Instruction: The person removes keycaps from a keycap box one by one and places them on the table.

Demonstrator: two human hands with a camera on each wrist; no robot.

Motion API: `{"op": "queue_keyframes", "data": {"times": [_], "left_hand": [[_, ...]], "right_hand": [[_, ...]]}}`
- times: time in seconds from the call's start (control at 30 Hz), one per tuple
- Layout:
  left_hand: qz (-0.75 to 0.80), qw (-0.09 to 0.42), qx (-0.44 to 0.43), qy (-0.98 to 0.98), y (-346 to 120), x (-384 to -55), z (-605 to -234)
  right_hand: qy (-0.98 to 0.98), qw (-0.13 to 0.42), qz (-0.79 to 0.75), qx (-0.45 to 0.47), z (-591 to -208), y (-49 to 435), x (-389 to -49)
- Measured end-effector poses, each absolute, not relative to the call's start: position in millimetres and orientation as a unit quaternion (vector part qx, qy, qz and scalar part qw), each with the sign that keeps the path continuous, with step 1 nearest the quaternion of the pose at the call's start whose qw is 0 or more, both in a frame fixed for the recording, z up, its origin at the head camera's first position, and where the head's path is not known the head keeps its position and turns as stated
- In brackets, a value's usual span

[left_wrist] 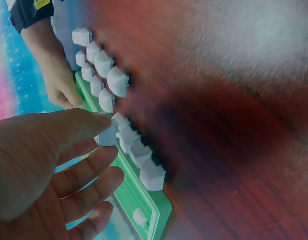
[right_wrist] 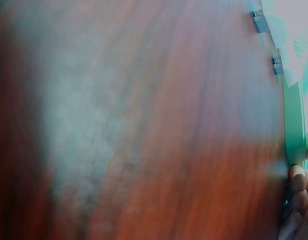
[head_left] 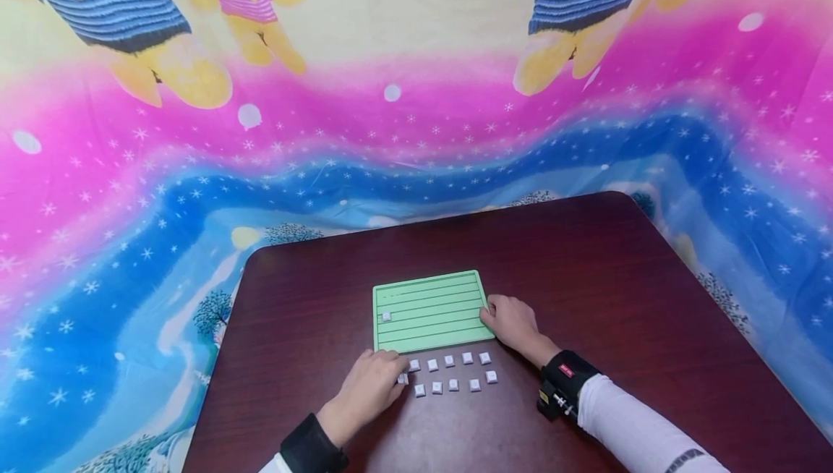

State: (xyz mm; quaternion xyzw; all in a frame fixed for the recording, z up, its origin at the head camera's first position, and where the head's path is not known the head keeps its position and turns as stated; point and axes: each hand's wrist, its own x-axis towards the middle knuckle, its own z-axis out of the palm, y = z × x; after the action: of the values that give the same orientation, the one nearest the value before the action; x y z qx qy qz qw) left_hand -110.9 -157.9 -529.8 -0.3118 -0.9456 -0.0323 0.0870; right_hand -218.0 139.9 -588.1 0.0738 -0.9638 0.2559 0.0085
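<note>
A shallow green tray (head_left: pixel 429 312) with ridged rows lies on the table, one white keycap (head_left: pixel 387 317) in it near the left side. My right hand (head_left: pixel 515 322) holds the tray's right edge, thumb over the rim; in the right wrist view its fingers (right_wrist: pixel 297 187) curl at that edge. Just below the tray's front left corner is my left hand (head_left: pixel 372 386). Between thumb and index finger it pinches a white keycap (left_wrist: pixel 107 136), seen in the left wrist view. Two rows of loose white keycaps (head_left: pixel 453 385) lie in front of the tray, beside the left hand.
The dark reddish-brown table (head_left: pixel 312 292) has rounded far corners. Behind it hangs a patterned cloth (head_left: pixel 403 126) with bears and snowflakes. Black bands (head_left: pixel 311 445) circle both wrists.
</note>
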Motion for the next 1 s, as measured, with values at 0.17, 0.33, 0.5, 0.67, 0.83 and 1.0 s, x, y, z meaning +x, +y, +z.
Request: {"op": "queue_keyframes", "data": {"times": [0.17, 0.33, 0.5, 0.67, 0.83, 1.0], "left_hand": [[-0.037, 0.067, -0.311, -0.947, -157, -106, -534], [-0.038, 0.073, -0.318, -0.945, -156, -104, -536], [-0.031, 0.071, -0.323, -0.943, -155, -102, -539], [-0.026, 0.075, -0.322, -0.943, -155, -100, -539], [-0.025, 0.079, -0.321, -0.943, -155, -99, -538], [-0.026, 0.081, -0.322, -0.943, -155, -100, -539]], "right_hand": [[-0.963, 0.011, 0.259, 0.076, -588, 140, -218], [-0.962, 0.013, 0.260, 0.080, -589, 141, -218], [-0.962, 0.016, 0.259, 0.081, -589, 141, -217], [-0.961, 0.015, 0.262, 0.082, -590, 141, -217], [-0.962, 0.013, 0.261, 0.080, -590, 141, -218], [-0.962, 0.013, 0.261, 0.080, -590, 141, -217]]}}
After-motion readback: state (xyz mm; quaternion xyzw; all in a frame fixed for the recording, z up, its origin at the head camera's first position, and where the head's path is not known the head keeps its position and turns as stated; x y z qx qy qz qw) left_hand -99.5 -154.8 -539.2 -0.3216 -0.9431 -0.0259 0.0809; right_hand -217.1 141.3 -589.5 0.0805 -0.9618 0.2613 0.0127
